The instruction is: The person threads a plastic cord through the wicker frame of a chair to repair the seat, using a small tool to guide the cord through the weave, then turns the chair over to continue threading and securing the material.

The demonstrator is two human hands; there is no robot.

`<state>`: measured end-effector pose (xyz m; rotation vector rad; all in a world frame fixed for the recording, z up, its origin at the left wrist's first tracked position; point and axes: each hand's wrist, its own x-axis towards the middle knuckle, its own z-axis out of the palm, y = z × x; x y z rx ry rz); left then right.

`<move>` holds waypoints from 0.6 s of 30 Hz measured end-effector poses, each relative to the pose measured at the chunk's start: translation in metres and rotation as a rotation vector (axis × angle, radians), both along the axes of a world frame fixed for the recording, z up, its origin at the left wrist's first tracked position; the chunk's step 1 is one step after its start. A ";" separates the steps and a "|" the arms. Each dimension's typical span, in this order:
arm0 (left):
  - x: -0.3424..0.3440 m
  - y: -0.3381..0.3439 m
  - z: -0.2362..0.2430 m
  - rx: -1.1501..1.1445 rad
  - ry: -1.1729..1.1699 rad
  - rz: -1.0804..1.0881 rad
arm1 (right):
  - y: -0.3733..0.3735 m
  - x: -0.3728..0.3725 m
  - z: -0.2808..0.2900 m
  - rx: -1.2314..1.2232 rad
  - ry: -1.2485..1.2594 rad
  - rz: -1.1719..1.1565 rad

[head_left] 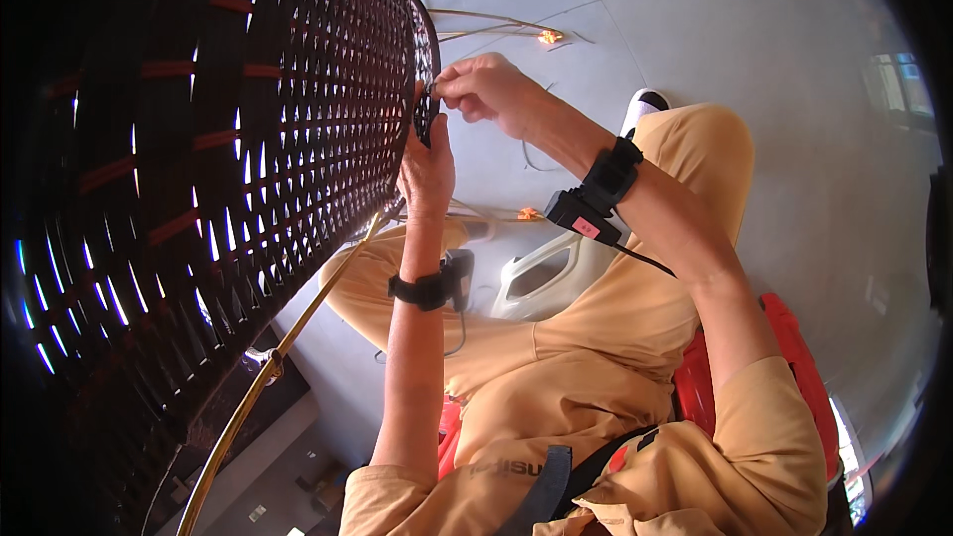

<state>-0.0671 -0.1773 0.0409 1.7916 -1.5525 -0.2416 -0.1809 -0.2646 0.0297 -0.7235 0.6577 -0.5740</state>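
Note:
A large, dark brown woven basket fills the left side of the head view, its open strip weave letting light through. My left hand grips the basket's edge, thumb up along the rim and the other fingers partly hidden behind the weave. Just above it, my right hand is closed in a pinch at the dark rim. Whatever lies between those fingertips is too small to make out. Both wrists carry black straps with small devices.
A pale plastic jug with a handle stands between my legs. Below the basket runs a yellowish cane pole. Thin canes with orange-wrapped ends lie on the grey floor. Beneath me is a red seat.

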 end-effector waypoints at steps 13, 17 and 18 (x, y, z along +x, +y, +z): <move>0.009 -0.017 0.001 -0.037 0.157 -0.190 | -0.021 -0.007 0.020 -0.177 0.263 0.054; 0.013 -0.029 0.006 -0.042 0.267 -0.217 | -0.010 -0.015 0.023 -0.434 0.342 -0.001; 0.014 -0.028 0.007 -0.010 0.261 -0.199 | -0.008 -0.017 0.026 -0.456 0.363 -0.016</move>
